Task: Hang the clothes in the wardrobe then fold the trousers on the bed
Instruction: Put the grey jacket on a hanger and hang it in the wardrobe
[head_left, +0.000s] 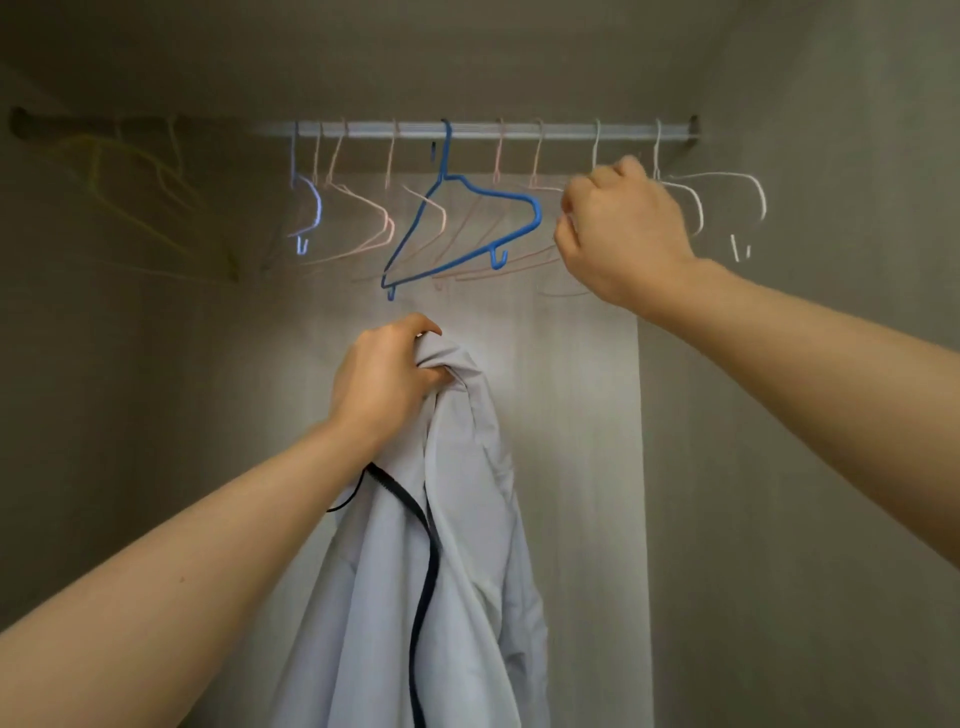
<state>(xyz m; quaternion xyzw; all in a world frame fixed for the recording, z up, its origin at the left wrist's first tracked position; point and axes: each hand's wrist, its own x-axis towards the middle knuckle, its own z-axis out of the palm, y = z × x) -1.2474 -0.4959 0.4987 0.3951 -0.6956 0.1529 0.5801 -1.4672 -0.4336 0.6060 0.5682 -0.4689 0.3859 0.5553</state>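
At the left end of the rail hang blurred yellow hangers, then pink hangers and one blue hanger. Below the blue one, the left hand grips the pale grey garment at its top. Its fingers are curled over the bunched cloth, and the rest hangs down in front of the wardrobe's back wall. The right hand is raised just under the rail's right part with curled fingers, and what they close on cannot be told. White hangers hang beside it.
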